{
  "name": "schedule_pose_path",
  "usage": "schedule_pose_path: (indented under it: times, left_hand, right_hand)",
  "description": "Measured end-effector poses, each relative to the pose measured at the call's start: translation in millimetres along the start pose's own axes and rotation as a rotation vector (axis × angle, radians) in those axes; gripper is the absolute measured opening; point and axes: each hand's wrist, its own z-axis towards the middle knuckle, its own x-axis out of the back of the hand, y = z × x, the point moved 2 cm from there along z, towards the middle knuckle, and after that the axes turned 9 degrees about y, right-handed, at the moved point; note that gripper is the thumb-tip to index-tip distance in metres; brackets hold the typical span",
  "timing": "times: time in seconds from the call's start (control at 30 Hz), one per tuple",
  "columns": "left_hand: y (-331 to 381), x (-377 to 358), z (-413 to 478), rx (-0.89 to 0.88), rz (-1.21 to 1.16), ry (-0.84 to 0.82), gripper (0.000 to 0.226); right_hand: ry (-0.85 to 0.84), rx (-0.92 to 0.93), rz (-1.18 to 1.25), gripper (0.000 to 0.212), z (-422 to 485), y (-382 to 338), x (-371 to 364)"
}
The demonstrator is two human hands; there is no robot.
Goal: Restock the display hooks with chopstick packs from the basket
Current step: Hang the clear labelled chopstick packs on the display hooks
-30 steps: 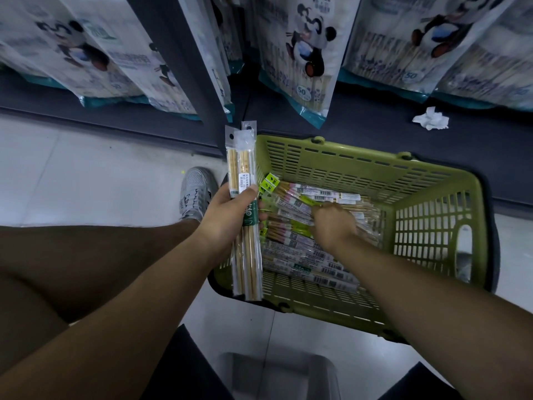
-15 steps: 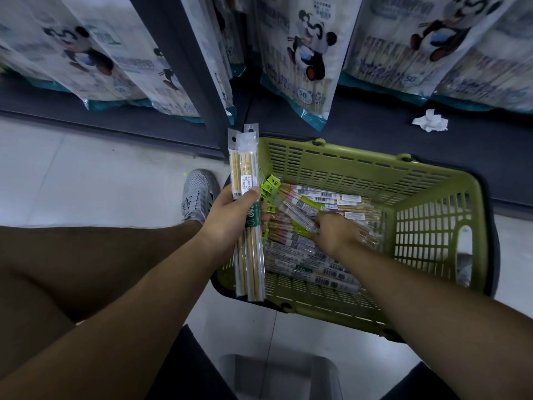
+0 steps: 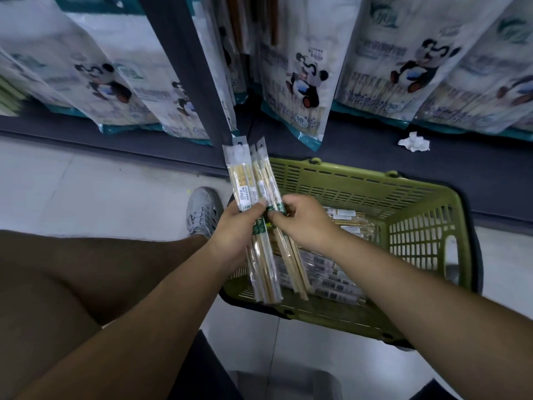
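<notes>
Over basket (image 3: 360, 194), chopstick packs (image 3: 245, 183) lengthwise, tabs (image 3: 240, 147) away.

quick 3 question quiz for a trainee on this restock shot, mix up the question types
1. True or false: the left hand and the right hand both hold the held chopstick packs.
2. Where do the spare packs lie? A) in the green basket B) on the floor C) on a hook
3. Fill the gap: the grey shoe stands on the floor to the basket's ___.

Key: 1 true; 2 A; 3 left.
</notes>
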Motion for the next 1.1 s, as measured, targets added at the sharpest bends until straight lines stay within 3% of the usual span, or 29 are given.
schedule_pose_path:
  times: [0.13,0.27,0.33,0.4,0.47,0.57,0.67,0.83,0.93,1.1]
  left_hand:
    - [8,-5,-5,-0.024,-0.032,-0.058,0.034]
    - [9,2,-11,-0.061,0.035,-0.101,0.030]
    - [15,7,-14,-0.079,0.076,-0.113,0.027]
    - [23,12,-16,-0.091,0.134,-0.122,0.028]
    - [32,18,-17,-0.109,0.184,-0.083,0.028]
    - [40,30,-15,-0.143,0.251,0.019,0.024]
    - [36,38,-14,-0.112,0.280,0.010,0.026]
    - [25,35,-13,-0.075,0.321,-0.005,0.049]
    - [24,35,-10,-0.077,0.336,-0.005,0.047]
    - [20,36,-5,-0.085,0.311,-0.013,0.024]
  right_hand:
    - [-0.006,0.077,-0.025,0.023,-9,-26,6]
    - [-0.118,0.214,-0.502,0.027,-18,-33,8]
    - [-0.241,0.161,-0.440,0.034,-17,-34,14]
    - [-0.339,0.037,-0.178,0.039,-9,-33,22]
    - [-0.323,-0.028,-0.042,0.020,-2,-22,27]
    - [-0.247,-0.056,-0.270,0.025,1,25,24]
    - [-0.366,-0.147,-0.533,0.033,-18,85,8]
    - [-0.398,-0.125,-0.704,0.058,-43,127,-18]
    - [-0.359,-0.099,-0.760,0.048,-46,133,-22]
    - [-0.340,-0.110,-0.750,0.035,-45,136,-24]
